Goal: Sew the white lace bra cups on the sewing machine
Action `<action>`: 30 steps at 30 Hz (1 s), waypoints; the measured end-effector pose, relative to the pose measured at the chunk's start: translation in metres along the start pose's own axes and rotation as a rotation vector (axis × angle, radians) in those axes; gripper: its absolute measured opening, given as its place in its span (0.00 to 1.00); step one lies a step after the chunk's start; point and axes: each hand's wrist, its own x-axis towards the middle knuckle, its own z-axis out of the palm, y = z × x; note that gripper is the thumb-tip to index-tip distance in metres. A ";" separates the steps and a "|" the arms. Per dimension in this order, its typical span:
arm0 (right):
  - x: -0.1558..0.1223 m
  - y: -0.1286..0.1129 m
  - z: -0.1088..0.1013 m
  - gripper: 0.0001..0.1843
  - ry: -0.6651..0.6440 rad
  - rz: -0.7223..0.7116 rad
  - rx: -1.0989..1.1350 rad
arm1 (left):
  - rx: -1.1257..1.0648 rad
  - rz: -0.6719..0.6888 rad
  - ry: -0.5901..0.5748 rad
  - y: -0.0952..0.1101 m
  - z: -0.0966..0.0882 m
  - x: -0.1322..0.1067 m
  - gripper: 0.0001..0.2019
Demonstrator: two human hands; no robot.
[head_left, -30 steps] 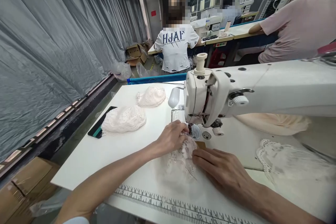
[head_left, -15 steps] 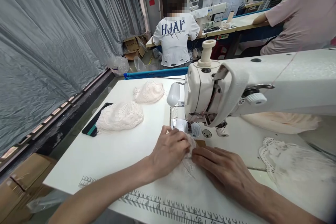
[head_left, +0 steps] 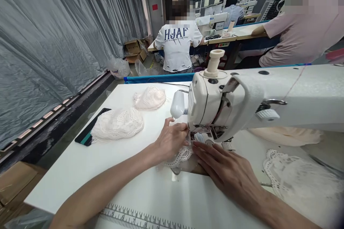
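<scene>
A white sewing machine (head_left: 206, 103) stands on the table, its needle area just beyond my fingertips. Close to the presser foot, my left hand (head_left: 172, 139) is closed on a piece of white lace fabric (head_left: 182, 154) with a scalloped, holed edge. The lace hangs toward me below that hand. My right hand (head_left: 223, 162) lies flat to the right of the needle, fingers stretched out, its fingertips pressing at the fabric's edge. Where the fabric meets the needle is mostly hidden by my fingers.
White lace pieces (head_left: 118, 123) lie on a dark case at the left, with a pale pink cup-shaped piece (head_left: 150, 98) behind. More lace (head_left: 298, 171) lies at the right. A printed ruler (head_left: 134, 218) runs along the front edge. Co-workers sit ahead at other machines.
Both hands have moved forward, closer to the needle, the left one also slightly leftward. The lace edge now shows below my left hand. The camera view has shifted a little.
</scene>
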 end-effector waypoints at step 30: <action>-0.002 -0.005 -0.011 0.11 0.069 0.003 0.244 | 0.270 0.126 0.194 0.063 -0.002 -0.052 0.05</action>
